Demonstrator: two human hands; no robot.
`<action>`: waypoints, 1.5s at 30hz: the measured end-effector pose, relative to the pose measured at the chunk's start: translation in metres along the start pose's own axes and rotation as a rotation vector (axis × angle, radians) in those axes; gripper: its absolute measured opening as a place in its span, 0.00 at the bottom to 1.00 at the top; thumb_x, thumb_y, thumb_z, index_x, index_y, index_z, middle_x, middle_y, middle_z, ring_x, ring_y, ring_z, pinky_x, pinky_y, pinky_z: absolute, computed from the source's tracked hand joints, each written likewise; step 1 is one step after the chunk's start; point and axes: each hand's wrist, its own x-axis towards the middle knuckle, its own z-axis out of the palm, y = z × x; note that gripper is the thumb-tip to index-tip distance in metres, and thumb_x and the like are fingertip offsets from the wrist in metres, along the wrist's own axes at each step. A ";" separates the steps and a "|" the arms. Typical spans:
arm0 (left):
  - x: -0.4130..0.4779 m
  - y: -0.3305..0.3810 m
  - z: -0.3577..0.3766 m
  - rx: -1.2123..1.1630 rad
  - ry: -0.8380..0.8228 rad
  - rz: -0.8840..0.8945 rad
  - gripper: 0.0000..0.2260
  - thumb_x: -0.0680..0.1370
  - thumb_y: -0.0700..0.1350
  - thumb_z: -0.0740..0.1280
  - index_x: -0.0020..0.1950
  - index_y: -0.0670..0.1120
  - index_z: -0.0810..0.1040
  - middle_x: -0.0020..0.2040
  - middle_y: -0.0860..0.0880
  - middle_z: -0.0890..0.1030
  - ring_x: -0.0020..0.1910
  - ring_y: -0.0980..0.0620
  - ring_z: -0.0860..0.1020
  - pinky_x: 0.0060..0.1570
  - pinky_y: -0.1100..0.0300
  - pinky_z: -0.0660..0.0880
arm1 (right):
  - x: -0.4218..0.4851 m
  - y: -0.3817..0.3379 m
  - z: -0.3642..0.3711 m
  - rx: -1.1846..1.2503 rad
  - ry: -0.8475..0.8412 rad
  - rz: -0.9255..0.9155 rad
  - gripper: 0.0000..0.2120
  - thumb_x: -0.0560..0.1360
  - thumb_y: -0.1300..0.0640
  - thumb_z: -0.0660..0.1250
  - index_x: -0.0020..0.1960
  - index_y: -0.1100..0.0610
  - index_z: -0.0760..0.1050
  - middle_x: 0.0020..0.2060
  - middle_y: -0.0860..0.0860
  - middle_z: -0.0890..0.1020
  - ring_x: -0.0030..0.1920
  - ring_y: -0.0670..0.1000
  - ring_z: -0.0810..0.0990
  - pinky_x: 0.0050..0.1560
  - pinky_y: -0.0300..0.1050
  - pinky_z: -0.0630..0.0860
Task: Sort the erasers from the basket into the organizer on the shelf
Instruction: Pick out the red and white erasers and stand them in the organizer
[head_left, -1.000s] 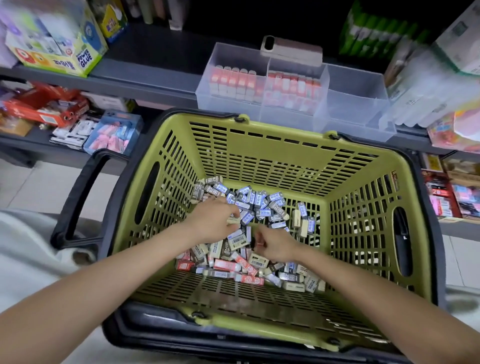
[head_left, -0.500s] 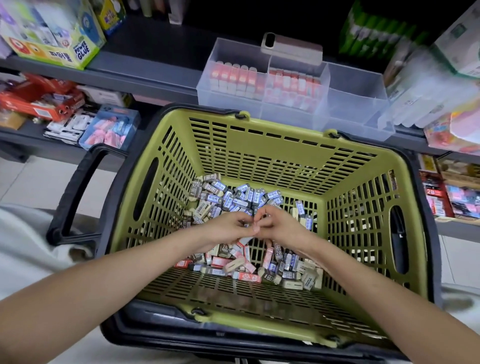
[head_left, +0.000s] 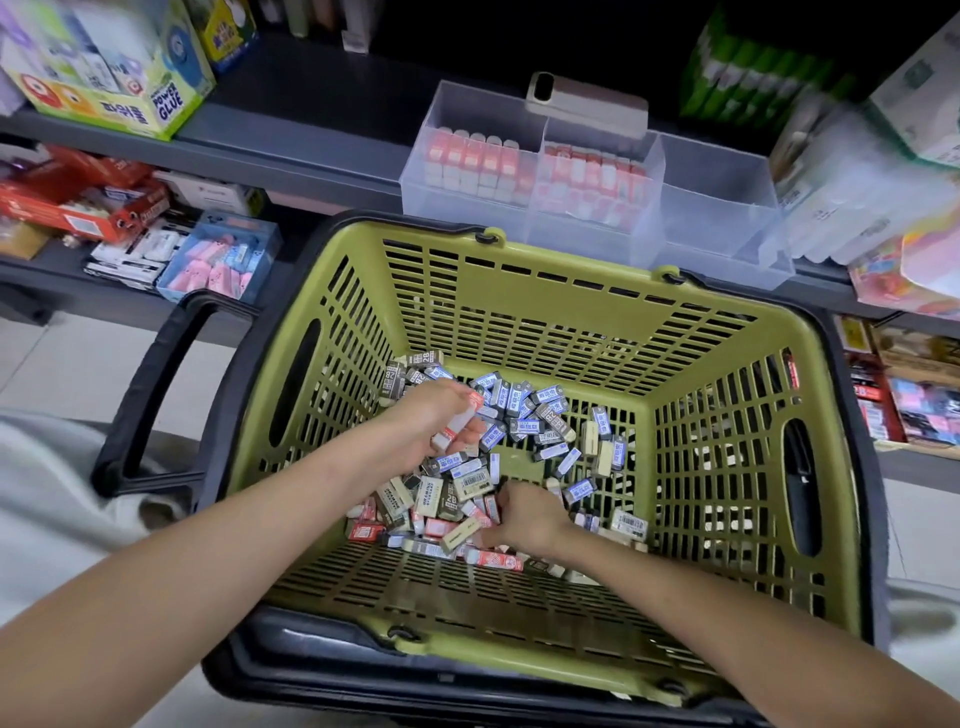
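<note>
Left hand (head_left: 434, 423), raised over the far end of the pile (head_left: 524, 410), curls round a few red erasers (head_left: 460, 423) whose ends jut past the fingers. Right hand (head_left: 524, 519), nearer the person than that grip, is down in the pile on the basket (head_left: 519, 296) floor with fingers bent among the erasers; whether it holds one cannot be told. Beyond both grips the organizer (head_left: 717, 218) stands on the shelf (head_left: 311, 119), with red erasers upright in its left and middle compartments.

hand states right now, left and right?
Left hand: gripping red erasers.
Right hand: fingers curled into the eraser pile; grip cannot be told.
</note>
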 end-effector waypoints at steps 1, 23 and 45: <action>0.000 0.001 0.000 -0.012 -0.003 0.005 0.09 0.82 0.37 0.54 0.54 0.46 0.71 0.38 0.44 0.81 0.33 0.52 0.78 0.27 0.63 0.71 | 0.001 0.000 0.002 0.074 0.010 0.008 0.25 0.65 0.43 0.75 0.52 0.58 0.72 0.45 0.53 0.79 0.44 0.53 0.76 0.34 0.42 0.66; -0.009 -0.018 0.018 -0.160 -0.360 0.017 0.24 0.64 0.52 0.76 0.57 0.52 0.72 0.47 0.49 0.83 0.41 0.53 0.80 0.42 0.58 0.79 | -0.045 -0.037 -0.080 1.097 0.009 -0.245 0.15 0.65 0.67 0.75 0.48 0.57 0.75 0.41 0.51 0.82 0.40 0.49 0.82 0.40 0.38 0.78; 0.001 -0.020 0.013 -0.200 -0.159 -0.074 0.22 0.66 0.38 0.76 0.57 0.40 0.74 0.51 0.43 0.83 0.46 0.48 0.84 0.45 0.52 0.82 | -0.028 0.013 -0.063 0.726 0.156 -0.194 0.05 0.72 0.55 0.70 0.37 0.51 0.80 0.29 0.46 0.80 0.30 0.44 0.74 0.33 0.36 0.74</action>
